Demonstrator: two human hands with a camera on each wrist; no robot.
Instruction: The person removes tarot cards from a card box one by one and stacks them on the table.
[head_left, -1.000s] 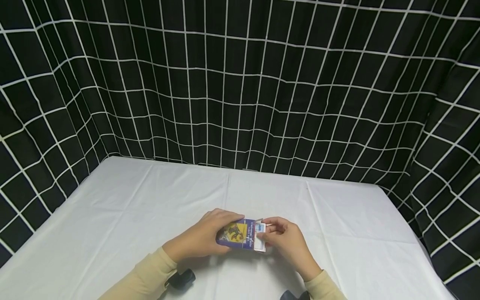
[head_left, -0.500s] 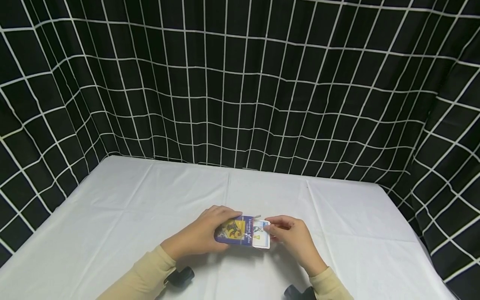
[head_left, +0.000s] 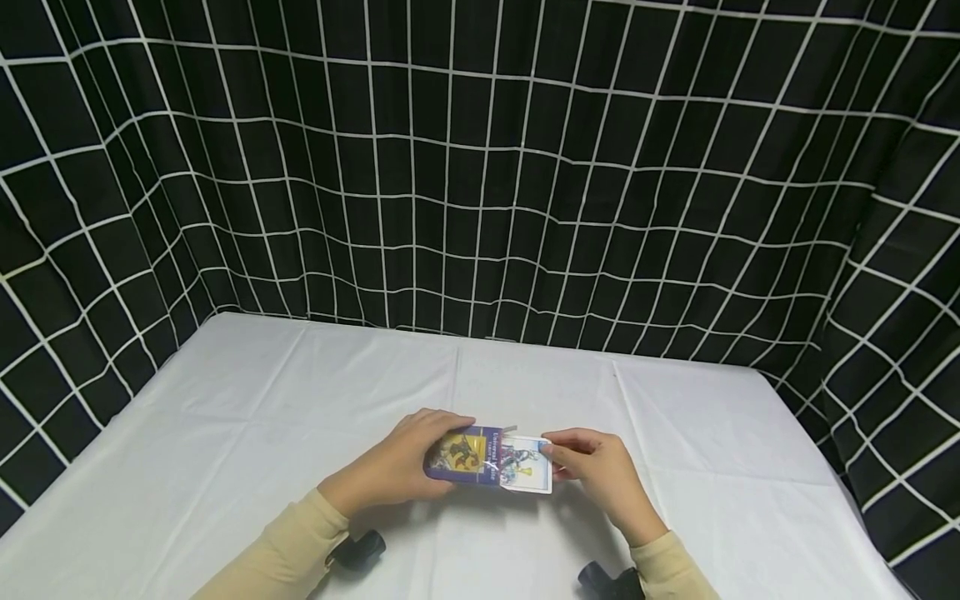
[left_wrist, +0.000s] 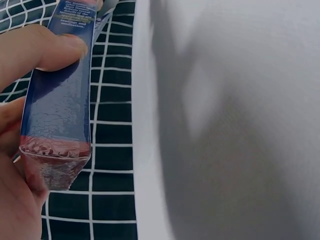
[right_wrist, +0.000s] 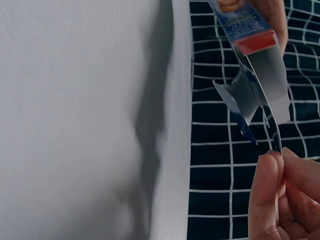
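Observation:
My left hand (head_left: 401, 462) grips a blue-purple tarot card box (head_left: 467, 455) by its left end, above the white table. The lid end faces right, and its flaps stand open in the right wrist view. From that end a tarot card (head_left: 527, 467) sticks out, picture side up, its left part still hidden in the box. My right hand (head_left: 606, 473) pinches the card's right edge between thumb and fingers. In the right wrist view the card (right_wrist: 270, 112) appears edge-on and thin; whether others lie under it I cannot tell. The left wrist view shows the box's blue narrow side (left_wrist: 60, 105).
A white cloth (head_left: 300, 392) with creases covers the table. Black curtains with a white grid (head_left: 480, 167) hang behind it and on both sides. Dark devices are strapped at both wrists.
The card has slid further out of the box to the right, showing more of its picture. My right hand has moved right with it, while my left hand and the box have shifted slightly left.

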